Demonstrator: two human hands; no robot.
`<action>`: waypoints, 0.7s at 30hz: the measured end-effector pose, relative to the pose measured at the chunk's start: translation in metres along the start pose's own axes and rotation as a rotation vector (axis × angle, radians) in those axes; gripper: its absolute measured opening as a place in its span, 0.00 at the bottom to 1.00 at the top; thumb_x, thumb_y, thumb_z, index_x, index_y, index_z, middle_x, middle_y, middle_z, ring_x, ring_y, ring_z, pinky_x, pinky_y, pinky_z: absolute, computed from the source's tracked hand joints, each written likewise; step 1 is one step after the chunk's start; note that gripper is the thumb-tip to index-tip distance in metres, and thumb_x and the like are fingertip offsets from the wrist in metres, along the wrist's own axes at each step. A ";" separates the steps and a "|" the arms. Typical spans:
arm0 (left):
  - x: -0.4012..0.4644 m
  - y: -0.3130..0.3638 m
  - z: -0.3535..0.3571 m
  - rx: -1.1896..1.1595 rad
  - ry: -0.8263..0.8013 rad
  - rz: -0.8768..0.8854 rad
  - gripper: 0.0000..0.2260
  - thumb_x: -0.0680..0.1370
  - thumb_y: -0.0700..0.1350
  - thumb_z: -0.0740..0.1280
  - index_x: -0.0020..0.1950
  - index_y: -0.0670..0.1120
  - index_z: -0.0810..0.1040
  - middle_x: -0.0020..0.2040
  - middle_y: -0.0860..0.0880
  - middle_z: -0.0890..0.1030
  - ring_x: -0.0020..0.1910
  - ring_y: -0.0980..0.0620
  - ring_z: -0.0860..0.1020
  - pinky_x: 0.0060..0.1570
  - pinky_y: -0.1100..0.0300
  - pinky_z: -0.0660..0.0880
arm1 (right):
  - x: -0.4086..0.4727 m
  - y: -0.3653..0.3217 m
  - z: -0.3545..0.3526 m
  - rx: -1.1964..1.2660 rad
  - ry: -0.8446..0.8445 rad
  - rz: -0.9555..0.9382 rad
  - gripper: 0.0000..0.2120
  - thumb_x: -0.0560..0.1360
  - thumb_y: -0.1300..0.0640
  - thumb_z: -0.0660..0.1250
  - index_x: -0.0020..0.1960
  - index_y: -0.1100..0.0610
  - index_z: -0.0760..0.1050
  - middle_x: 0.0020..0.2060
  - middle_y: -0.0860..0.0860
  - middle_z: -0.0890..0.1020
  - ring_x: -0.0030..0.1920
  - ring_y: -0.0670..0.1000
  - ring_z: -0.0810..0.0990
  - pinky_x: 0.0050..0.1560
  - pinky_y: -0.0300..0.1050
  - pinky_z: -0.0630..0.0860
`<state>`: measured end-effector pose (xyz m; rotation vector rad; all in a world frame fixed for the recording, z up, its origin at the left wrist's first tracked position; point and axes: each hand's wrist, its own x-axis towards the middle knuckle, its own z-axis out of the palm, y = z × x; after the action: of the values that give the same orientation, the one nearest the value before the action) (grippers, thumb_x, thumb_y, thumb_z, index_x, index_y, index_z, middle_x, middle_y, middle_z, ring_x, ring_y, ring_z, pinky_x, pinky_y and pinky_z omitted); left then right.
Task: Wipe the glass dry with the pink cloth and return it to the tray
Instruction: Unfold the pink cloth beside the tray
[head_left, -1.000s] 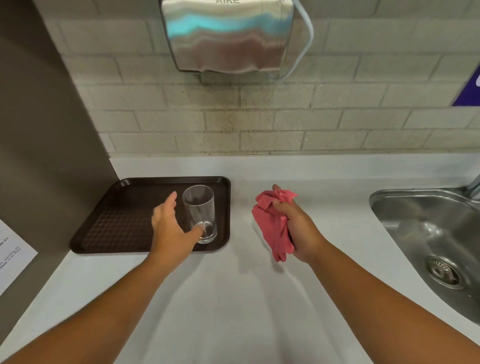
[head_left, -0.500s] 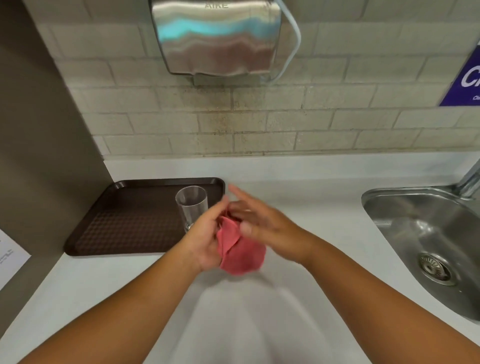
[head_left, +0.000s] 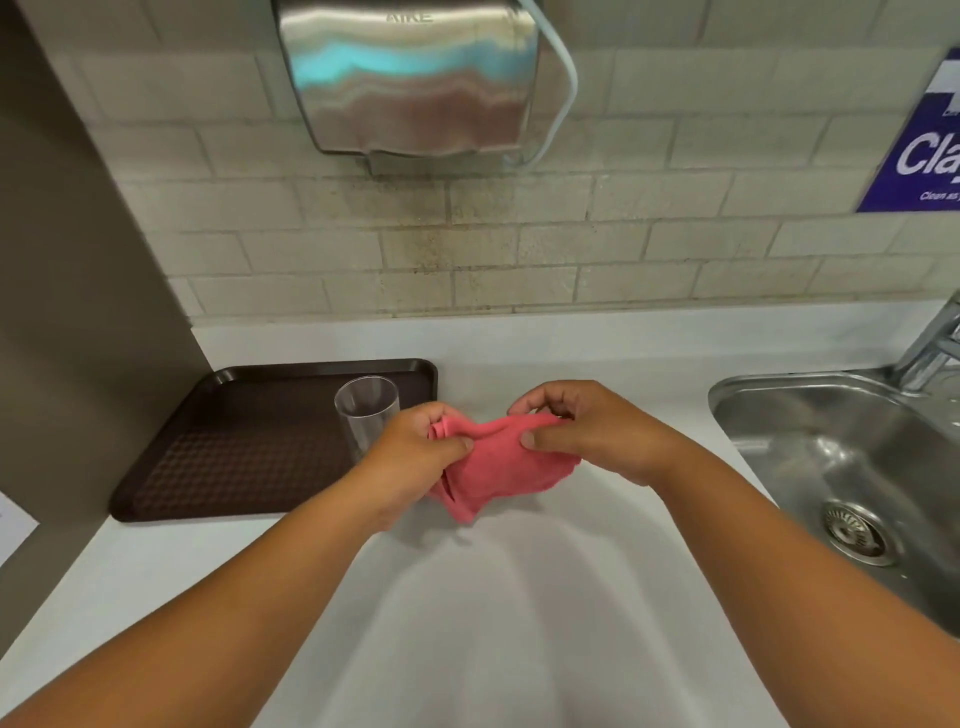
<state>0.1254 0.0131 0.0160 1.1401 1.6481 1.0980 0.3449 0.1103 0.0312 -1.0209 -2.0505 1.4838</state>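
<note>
Fingers (head_left: 462, 445) of the left hand (head_left: 415, 447) and right hand (head_left: 587, 431) pinch the pink cloth (head_left: 498, 467) taut between them above the desk (head_left: 467, 597). Glass (head_left: 363, 415) stands upright, untouched, on the brown tray (head_left: 234, 452), just behind the left knuckles. Risk: a backward nudge could topple it.

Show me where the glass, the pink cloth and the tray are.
glass (head_left: 363, 415): head view, upper side wall.
pink cloth (head_left: 498, 462): head view, middle of the fabric.
tray (head_left: 249, 441): head view, bare textured floor.
</note>
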 end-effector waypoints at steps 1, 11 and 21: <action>0.000 -0.003 0.001 0.010 0.003 -0.004 0.06 0.82 0.34 0.70 0.54 0.43 0.86 0.46 0.45 0.86 0.45 0.49 0.84 0.40 0.60 0.81 | -0.001 0.002 -0.004 -0.016 -0.020 0.010 0.13 0.76 0.62 0.76 0.57 0.49 0.86 0.43 0.47 0.84 0.43 0.46 0.83 0.46 0.41 0.77; 0.072 -0.023 0.043 0.216 0.123 -0.005 0.11 0.81 0.38 0.70 0.61 0.49 0.82 0.58 0.44 0.86 0.58 0.42 0.84 0.61 0.45 0.81 | 0.041 0.057 -0.016 -0.239 0.346 0.059 0.16 0.77 0.63 0.73 0.61 0.47 0.82 0.55 0.49 0.80 0.51 0.49 0.80 0.56 0.40 0.77; 0.071 -0.085 0.098 1.133 -0.147 0.135 0.22 0.87 0.54 0.53 0.80 0.49 0.68 0.79 0.45 0.69 0.82 0.39 0.63 0.83 0.44 0.54 | 0.036 0.128 0.021 -0.935 0.048 -0.080 0.24 0.81 0.50 0.59 0.74 0.54 0.78 0.72 0.54 0.81 0.72 0.58 0.78 0.72 0.56 0.73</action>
<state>0.1808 0.0833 -0.1023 1.9707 2.1201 0.0300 0.3484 0.1453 -0.0982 -1.2229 -2.7469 0.3844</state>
